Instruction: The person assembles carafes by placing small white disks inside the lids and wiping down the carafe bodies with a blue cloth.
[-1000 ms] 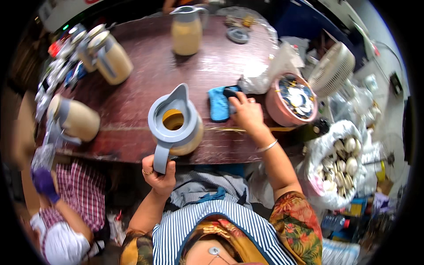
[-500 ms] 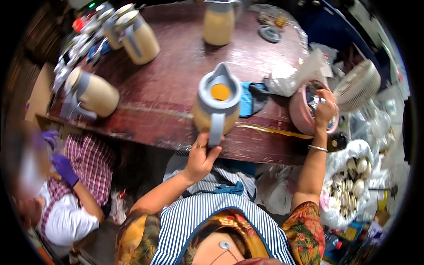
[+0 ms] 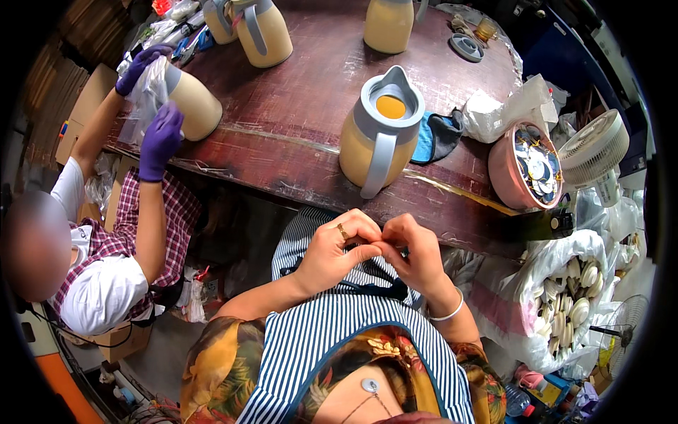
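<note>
My left hand point(image 3: 330, 251) and my right hand point(image 3: 417, 256) meet in front of my striped apron point(image 3: 321, 325), just off the table's near edge. Fingertips of both are pinched together; whatever lies between them is too small or hidden to make out. Just beyond them a beige vacuum jug point(image 3: 355, 152) stands on the table, its grey handle toward me. The top is uncovered and an orange-yellow disc shows inside the grey collar. To the right stands a pink tub point(image 3: 505, 173) full of small round tags with strings.
A co-worker's purple-gloved hands point(image 3: 161, 141) handle a plastic bag on another jug point(image 3: 198, 106) at left. More jugs point(image 3: 265, 35) stand farther back. A blue-grey cloth point(image 3: 439, 138), a white fan point(image 3: 599, 145) and a sack of pale lids point(image 3: 571, 304) are at right.
My left hand has let go of the jug's handle, and my right has come out of the tub to meet it. The co-worker's gloves have moved up onto the left jug with a bag.
</note>
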A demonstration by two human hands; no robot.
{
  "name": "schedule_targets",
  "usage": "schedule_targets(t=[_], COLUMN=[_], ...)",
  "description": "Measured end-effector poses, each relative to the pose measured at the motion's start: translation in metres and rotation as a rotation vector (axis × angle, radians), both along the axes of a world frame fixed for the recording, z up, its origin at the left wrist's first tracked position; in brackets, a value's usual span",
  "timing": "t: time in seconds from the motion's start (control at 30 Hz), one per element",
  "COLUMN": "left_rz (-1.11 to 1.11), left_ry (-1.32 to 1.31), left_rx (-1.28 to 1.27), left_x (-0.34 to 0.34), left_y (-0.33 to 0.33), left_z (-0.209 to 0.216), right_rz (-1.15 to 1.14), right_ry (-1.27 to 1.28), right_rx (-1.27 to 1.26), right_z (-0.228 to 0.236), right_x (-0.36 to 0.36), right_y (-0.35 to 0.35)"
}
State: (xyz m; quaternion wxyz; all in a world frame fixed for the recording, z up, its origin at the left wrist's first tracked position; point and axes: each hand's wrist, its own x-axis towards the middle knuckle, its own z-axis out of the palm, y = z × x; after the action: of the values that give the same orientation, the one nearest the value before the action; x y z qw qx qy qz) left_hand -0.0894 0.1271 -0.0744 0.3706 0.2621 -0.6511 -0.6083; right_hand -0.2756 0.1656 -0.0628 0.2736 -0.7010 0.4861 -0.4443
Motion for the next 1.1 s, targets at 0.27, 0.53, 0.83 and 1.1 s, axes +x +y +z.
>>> schedule_targets(t=[0.27,0.53,0.83,1.1], left_rz=[-0.059,-0.231,-0.156,0.055], left_ry=[-0.091,0.302,0.924,0.965], left_rx=[0.259,0.576,1.179,0.636], left_x=[0.013,0.024,0.040,-0.011], left_y=[0.009,-0.005,-0.063,-0.098], left_z=[-0.016,-0.013,-0.130,0.005], right_rz=[0.044,0.274,-0.081,-0.511], right_ry=[-0.180,-0.648,-0.664,-0.165], right_rx=[0.190,0.462,0.807,-0.298], right_z=[-0.013,-0.031,-0.085,-0.009], right_x=[0.012,0.005,-0.026,-0.007], right_y=[0.011,0.001,-0.021,-0.065])
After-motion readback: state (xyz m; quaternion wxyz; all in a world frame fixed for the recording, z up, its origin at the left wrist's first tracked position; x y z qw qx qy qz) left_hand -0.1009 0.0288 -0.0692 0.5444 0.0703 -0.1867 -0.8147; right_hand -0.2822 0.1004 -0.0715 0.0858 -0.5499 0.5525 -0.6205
